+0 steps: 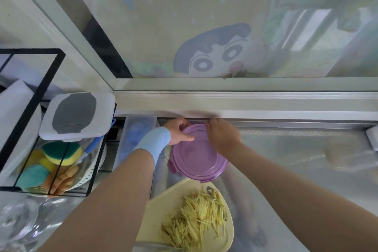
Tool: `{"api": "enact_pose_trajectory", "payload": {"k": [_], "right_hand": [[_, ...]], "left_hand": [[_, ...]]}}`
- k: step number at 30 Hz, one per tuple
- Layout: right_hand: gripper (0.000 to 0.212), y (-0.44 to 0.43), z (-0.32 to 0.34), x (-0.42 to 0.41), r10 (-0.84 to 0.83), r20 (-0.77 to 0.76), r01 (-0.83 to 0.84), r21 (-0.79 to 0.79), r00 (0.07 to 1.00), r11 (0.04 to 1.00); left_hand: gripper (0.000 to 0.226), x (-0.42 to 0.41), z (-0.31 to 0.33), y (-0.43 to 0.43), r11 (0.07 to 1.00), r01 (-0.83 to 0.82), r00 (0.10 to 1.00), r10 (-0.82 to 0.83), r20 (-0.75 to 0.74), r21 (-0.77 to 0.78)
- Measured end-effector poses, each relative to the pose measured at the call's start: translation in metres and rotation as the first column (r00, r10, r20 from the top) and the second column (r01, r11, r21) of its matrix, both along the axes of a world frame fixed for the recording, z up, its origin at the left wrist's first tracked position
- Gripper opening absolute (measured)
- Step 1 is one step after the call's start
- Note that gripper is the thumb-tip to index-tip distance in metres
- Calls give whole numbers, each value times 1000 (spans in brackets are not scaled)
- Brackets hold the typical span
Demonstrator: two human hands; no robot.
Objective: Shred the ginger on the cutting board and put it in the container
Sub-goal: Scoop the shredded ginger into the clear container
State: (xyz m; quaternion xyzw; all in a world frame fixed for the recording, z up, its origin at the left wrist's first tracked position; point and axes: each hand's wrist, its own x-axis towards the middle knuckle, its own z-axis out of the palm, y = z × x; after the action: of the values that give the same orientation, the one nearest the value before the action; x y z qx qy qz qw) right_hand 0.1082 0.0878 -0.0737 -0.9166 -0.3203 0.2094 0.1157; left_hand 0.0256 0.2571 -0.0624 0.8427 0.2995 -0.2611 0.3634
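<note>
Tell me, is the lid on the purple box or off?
On. The purple lid lies flat on top; the left hand grips its far rim, the right hand touches it. Cannot tell whether it is latched.

The far rim of the purple container is covered by the left hand and the right hand, and its inside cannot be seen. The right hand is smeared by blur, so its fingers cannot be told apart. The cutting board is cut off by the bottom edge and partly hidden behind the left forearm. A white object is clipped by the right edge.
</note>
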Motion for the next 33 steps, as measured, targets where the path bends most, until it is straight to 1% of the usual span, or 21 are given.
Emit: {"api": "enact_pose_trajectory", "payload": {"k": [3,5,6,7,9,10,11,13,15,17,19,21,24,26,27,28,29,30,31,32,33], "right_hand": [[34,3,-6,6,55,-83,-61,-79,995,995],[39,8,-5,14,10,-230,-28,-75,973,997],[42,9,-6,17,-45,-317,21,-78,947,997],[43,10,-6,20,-66,-360,35,-91,931,995],[44,11,-9,21,-171,-444,166,-49,880,985],[46,11,-11,21,-244,-480,269,-19,842,963],[48,11,-14,21,-289,-510,332,-7,810,943],[46,11,-20,19,-321,-540,375,-10,778,927],[43,14,-20,17,-335,-540,402,7,772,915],[46,16,-19,16,-349,-541,443,51,766,895],[44,16,-17,14,-340,-523,441,79,782,894],[43,14,-14,9,-345,-458,432,95,819,897],[61,5,-2,-8,-395,-269,425,59,878,903],[75,-7,9,-28,-468,-201,482,20,860,876],[81,-14,14,-39,-522,-213,533,-7,826,846],[86,-21,18,-49,-586,-270,599,-42,764,800],[90,-27,21,-58,-654,-368,677,-83,661,731],[90,-31,19,-67,-699,-492,752,-125,519,647],[88,-34,18,-74,-695,-621,808,-163,361,565],[81,-35,16,-81,-647,-729,834,-202,222,513],[71,-37,12,-86,-584,-802,838,-229,125,495]], "left_hand": [[57,-3,-7,-2,999,5,1000,-4,14,-42],[55,-4,-7,-3,1000,0,999,1,43,-26],[55,-4,-7,-2,1000,-3,998,3,65,0],[55,-4,-7,-2,1000,-6,996,4,87,28],[54,-7,-6,-3,999,-21,991,14,137,49],[53,-9,-6,-4,998,-34,987,26,160,46],[52,-10,-5,-6,998,-50,983,41,181,45],[51,-12,-3,-9,995,-84,976,72,207,50],[50,-14,-2,-12,992,-108,974,93,206,61],[49,-17,-2,-13,990,-125,976,111,187,63],[49,-21,-2,-14,987,-149,975,135,174,68],[49,-24,-1,-17,982,-170,975,155,158,85],[51,-28,-1,-24,970,-209,972,191,140,128],[50,-33,-2,-30,952,-237,957,195,214,193],[49,-36,-2,-34,943,-236,943,164,290,236],[47,-39,-1,-38,936,-211,926,99,364,281],[48,-43,-1,-42,937,-160,913,20,408,311],[49,-47,1,-47,940,-93,909,-55,413,329],[51,-51,2,-51,940,-20,920,-116,374,341],[53,-56,3,-53,933,51,937,-168,307,356],[58,-61,4,-54,923,106,951,-203,234,371]]}}
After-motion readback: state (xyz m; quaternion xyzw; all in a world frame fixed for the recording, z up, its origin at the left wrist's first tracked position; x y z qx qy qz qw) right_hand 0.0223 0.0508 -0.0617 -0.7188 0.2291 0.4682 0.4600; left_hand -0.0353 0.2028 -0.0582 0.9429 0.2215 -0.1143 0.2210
